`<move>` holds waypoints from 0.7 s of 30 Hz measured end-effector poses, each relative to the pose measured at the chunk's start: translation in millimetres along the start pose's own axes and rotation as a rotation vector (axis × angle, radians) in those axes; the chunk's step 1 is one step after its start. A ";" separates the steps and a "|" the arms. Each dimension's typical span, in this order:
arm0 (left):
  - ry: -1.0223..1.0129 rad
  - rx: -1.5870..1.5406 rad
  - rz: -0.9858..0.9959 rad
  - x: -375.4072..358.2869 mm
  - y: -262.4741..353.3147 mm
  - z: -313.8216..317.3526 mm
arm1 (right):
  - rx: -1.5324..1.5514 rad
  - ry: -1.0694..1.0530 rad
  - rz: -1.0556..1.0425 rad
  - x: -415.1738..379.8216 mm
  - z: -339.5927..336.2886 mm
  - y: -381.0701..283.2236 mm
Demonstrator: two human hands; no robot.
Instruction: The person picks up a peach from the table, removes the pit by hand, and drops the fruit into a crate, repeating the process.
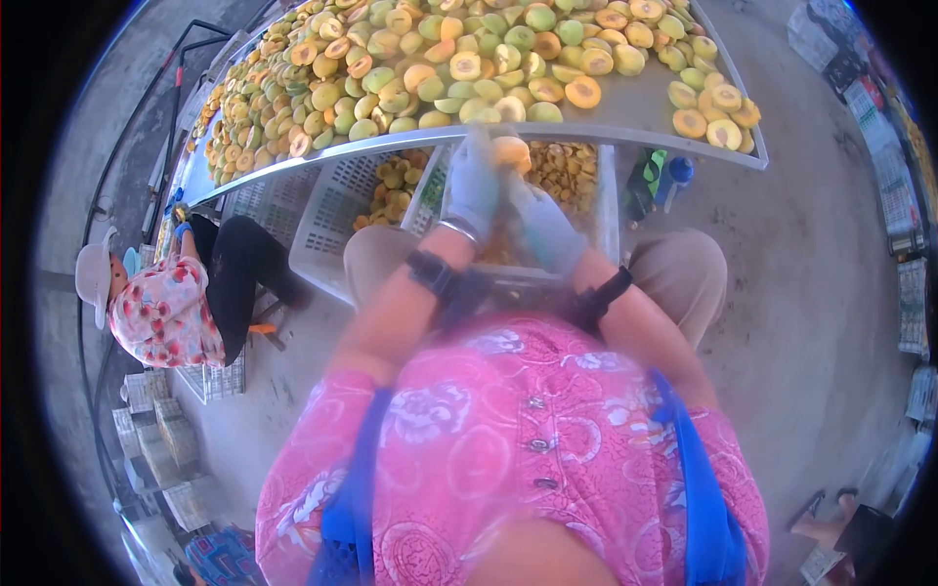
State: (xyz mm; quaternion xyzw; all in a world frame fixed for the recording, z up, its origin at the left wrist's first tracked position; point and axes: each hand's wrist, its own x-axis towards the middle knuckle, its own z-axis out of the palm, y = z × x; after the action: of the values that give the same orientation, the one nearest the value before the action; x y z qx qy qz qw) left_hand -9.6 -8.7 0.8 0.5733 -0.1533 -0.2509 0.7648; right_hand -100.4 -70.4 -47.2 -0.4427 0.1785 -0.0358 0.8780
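Note:
My left hand [474, 184], in a pale glove, is closed on an orange peach half [511, 154] just below the table's front edge. Close by on the right, my gloved right hand [547, 227] has its fingers curled in towards the fruit. Motion blurs those fingertips, and whatever they grip cannot be made out. Many cut peach halves [430, 83], yellow, orange and green, cover the metal table [625, 103] ahead. Beneath my hands, a white crate [608, 210] holds a heap of small brownish-orange pieces [565, 174].
A metal rim [391, 144] borders the table. Left of my knees, a white perforated crate [327, 210] contains more fruit. Another person [166, 313] sits at the far left. A blue-topped bottle [677, 174] stands right of the crates. Stacked crates [884, 176] line the right side.

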 end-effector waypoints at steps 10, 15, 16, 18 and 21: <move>-0.011 0.068 0.038 -1.3 -0.6 -0.1 | 0.030 -0.037 0.159 -19.9 6.4 -26.9; -0.073 0.047 0.060 8.0 -2.7 -4.5 | -0.016 -0.001 0.012 -15.8 9.3 -15.7; -0.072 0.043 0.028 8.3 -2.0 -6.1 | -0.055 0.013 -0.026 -14.6 9.6 -14.6; -0.078 0.042 -0.010 3.8 2.1 -0.8 | 0.018 -0.050 0.078 -13.7 -1.9 -16.7; 0.054 0.193 0.037 2.8 5.7 5.7 | 0.062 -0.046 0.110 -15.9 5.6 -18.5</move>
State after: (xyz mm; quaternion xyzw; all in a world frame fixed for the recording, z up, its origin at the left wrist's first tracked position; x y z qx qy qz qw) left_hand -9.1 -13.6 7.8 0.6480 -0.1669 -0.2052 0.7143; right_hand -111.5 -73.9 -25.1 -0.4053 0.1811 0.0173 0.8959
